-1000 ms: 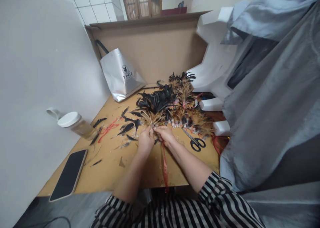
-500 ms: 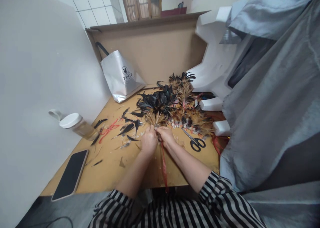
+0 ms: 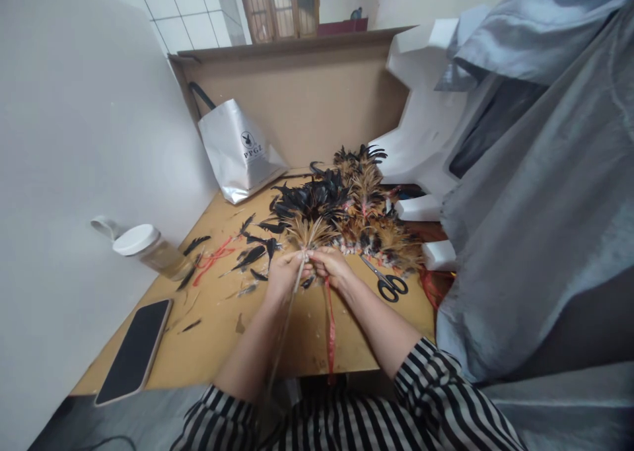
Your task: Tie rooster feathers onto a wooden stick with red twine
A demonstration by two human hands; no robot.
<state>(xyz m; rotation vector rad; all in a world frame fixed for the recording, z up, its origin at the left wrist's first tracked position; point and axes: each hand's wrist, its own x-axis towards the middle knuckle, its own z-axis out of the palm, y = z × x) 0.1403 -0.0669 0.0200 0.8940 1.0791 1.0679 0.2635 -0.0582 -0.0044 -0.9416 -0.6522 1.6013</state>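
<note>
Both hands meet at the base of a tan feather bundle (image 3: 310,232), whose tips fan away from me. My left hand (image 3: 283,276) is closed around the left of its base, and my right hand (image 3: 331,265) pinches it from the right. A pale cord (image 3: 293,299) runs down from between the fingers toward my lap. From under my right hand a red ribbon (image 3: 331,332) hangs over the table edge. The fingers cover how the cord and the feather ends meet. Just beyond lies a heap of black feathers (image 3: 314,197).
Black-handled scissors (image 3: 389,284) lie right of my hands, by brown feather bunches (image 3: 391,236). Loose black feathers (image 3: 250,258) and red strips (image 3: 212,259) are scattered left. A lidded cup (image 3: 153,251), a phone (image 3: 135,352) and a silver bag (image 3: 238,154) stand or lie around the wooden table (image 3: 222,345).
My left hand has shifted a little left and opened a small gap from the right. The pale cord now shows hanging below the bundle. My right hand has turned slightly.
</note>
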